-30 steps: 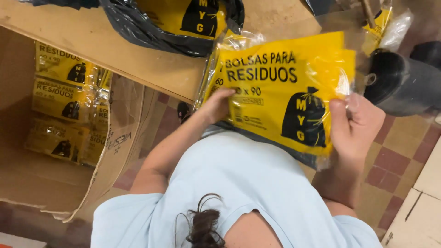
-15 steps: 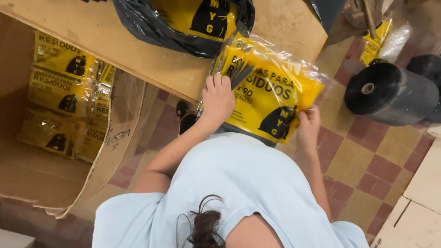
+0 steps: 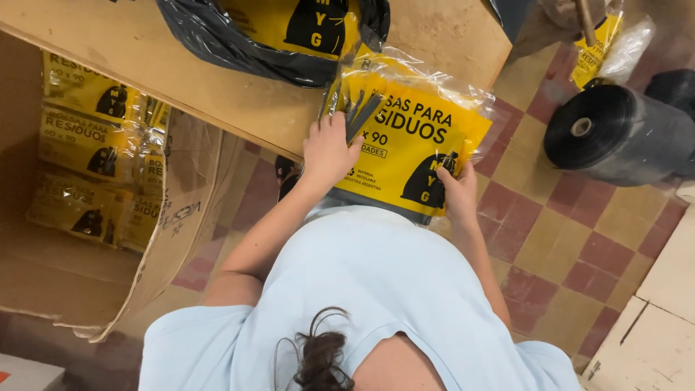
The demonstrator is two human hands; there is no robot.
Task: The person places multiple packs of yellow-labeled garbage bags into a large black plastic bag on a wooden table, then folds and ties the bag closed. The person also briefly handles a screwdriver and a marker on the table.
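Wooden worktop (image 3: 217, 87) across the top of the view, edge running diagonally down toward the right. Open cardboard box (image 3: 108, 289) at the left, on the floor beside the worktop, holding stacked yellow packs (image 3: 87, 145) in clear wrap. Checkered tile floor (image 3: 565, 239) at the right. Black film roll (image 3: 615, 134) lying on its side on the floor, well apart from the worktop. Black bag (image 3: 239, 43) with a yellow label lying on the worktop, near the far edge.

Yellow pack (image 3: 413, 145) in clear plastic, held at the worktop's near edge, partly over the floor, tilted, printed face up. Left hand (image 3: 329, 152) pressed flat on the pack's left side, fingers spread beside a folded dark strip (image 3: 362, 116). Right hand (image 3: 456, 192) clamped on the pack's lower right corner, thumb on top. Hands apart, one at each side of the pack.

Small yellow packet (image 3: 597, 43) in clear wrap at the top right.
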